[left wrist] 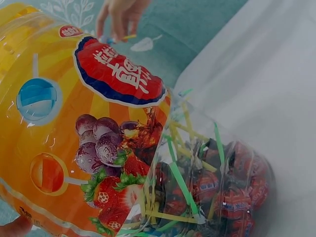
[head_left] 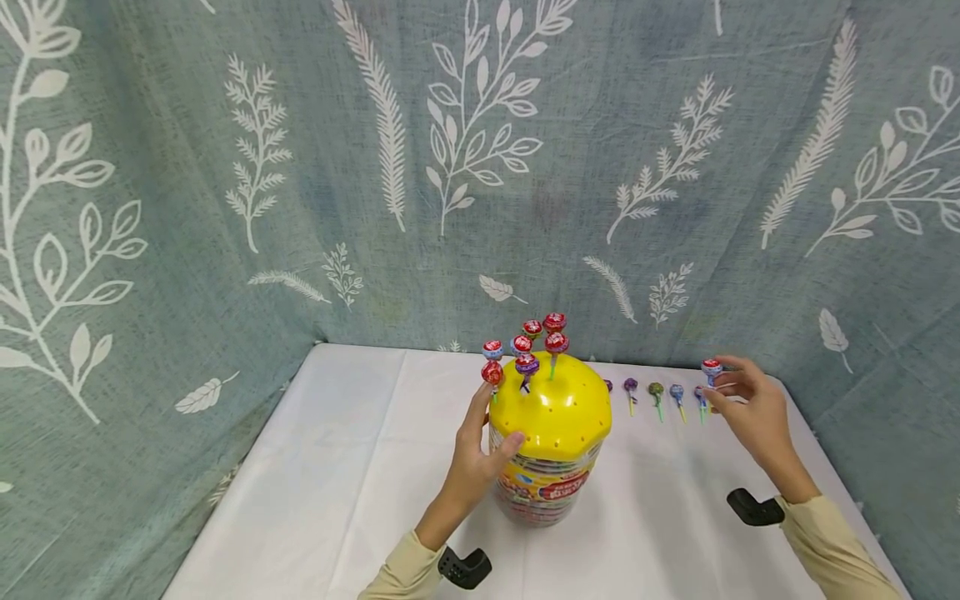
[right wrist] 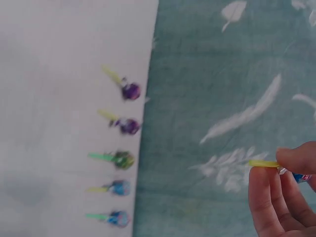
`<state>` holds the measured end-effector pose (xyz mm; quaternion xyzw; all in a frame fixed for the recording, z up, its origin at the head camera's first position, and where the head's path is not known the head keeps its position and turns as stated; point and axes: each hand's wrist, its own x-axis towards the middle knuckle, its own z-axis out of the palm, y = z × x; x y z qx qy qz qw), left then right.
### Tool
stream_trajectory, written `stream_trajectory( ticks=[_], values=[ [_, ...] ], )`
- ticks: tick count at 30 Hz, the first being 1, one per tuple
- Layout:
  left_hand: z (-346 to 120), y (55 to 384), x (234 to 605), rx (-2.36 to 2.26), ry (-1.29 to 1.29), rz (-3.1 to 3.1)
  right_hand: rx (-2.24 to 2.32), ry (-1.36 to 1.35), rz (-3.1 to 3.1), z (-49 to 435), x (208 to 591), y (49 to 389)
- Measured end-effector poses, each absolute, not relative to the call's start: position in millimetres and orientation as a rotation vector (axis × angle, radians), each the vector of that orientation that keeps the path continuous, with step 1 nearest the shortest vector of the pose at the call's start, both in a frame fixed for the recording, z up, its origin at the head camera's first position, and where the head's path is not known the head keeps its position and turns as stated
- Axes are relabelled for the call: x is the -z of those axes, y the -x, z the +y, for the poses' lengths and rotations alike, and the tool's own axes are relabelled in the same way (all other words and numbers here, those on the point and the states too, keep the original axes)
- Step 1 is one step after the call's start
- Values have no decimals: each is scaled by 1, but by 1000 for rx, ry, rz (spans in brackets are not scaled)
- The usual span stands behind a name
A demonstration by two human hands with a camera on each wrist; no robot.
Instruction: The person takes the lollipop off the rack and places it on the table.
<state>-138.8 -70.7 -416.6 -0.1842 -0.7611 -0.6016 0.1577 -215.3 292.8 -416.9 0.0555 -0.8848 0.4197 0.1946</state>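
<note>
Hands, two, both bare. Left hand: spread and curved about the left side of the jar, thumb laid against the edge of the lid. Right hand: thumb and fingers drawn close, one lollipop pinched by its yellow stick; wrapper blue, with red showing.

Jar, one: clear, upright, stood at the middle of the surface. A printed label is borne, marked with a red badge, grapes and strawberries; below it, red-wrapped lollipops with green and yellow sticks are seen through the wall.

Lid, one: yellow, domed, pierced with small holes, fitted on the jar. Seven upright lollipops are set in it, grouped toward its far and left parts; wrappers chiefly red, some with blue, green or purple.

Loose lollipops, five, laid apart in a row near the far edge, to the right of the jar: two purple, one green, two blue. Sticks are pointed toward the near side.

Backdrop, one: grey-green cloth, patterned with white leaves. Surface covered in white cloth.
</note>
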Motion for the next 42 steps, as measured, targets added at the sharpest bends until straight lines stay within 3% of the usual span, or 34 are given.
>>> stream_trajectory(
  ticks=[16,24,30,42],
  values=[
    [-71,140,417,1723,509,-2192,-963,97,-2539,333,454,257],
    [-73,143,423,1698,494,-2223,-965,102,-2538,353,491,279],
    [-77,155,450,1684,490,-2238,-951,145,-2615,358,507,284],
    [-79,156,456,1658,525,-2230,-938,282,-2735,367,533,284]
  ],
)
